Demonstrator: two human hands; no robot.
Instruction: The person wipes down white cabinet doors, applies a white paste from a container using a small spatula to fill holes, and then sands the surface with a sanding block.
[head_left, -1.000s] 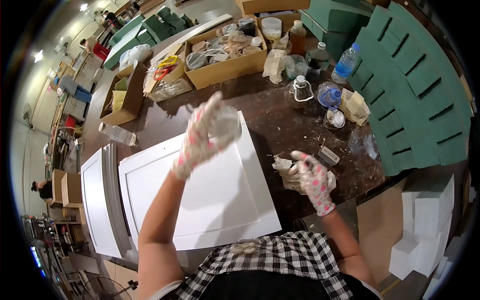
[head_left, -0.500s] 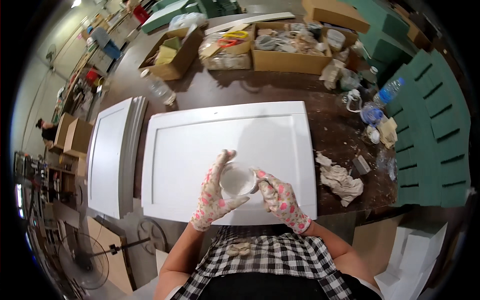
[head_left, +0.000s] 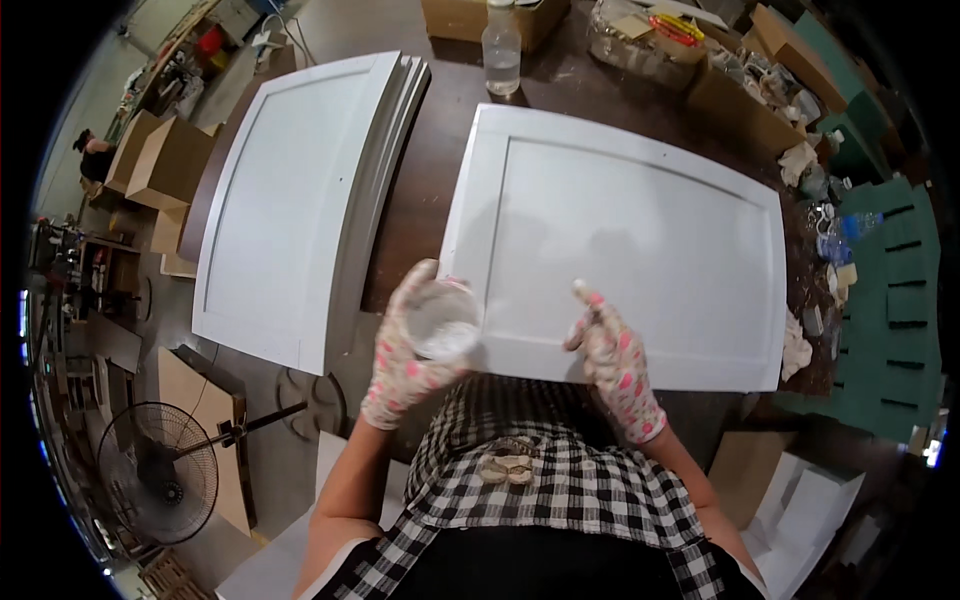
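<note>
- Workshop floor, far left: black fan (head_left: 160, 472) is standing near brown cardboard boxes (head_left: 170, 165).
- Dark table (head_left: 440, 150), left end: stacked white panels (head_left: 290, 200) are lying there.
- Gloved left hand (head_left: 405, 360) is wrapping around a clear cup (head_left: 443, 325), white stuff inside, over the near-left corner of a single white panel (head_left: 630, 250).
- Clear bottle (head_left: 501, 55) is standing beyond that panel.
- Gloved right hand (head_left: 612, 365) is hovering at the panel's near edge, apart from the left, fingers bunching, whitish fingertip; from where I'm standing, can't tell if it's gripping anything.
- Far right: slotted green sheet (head_left: 905, 300) is leaning up.
</note>
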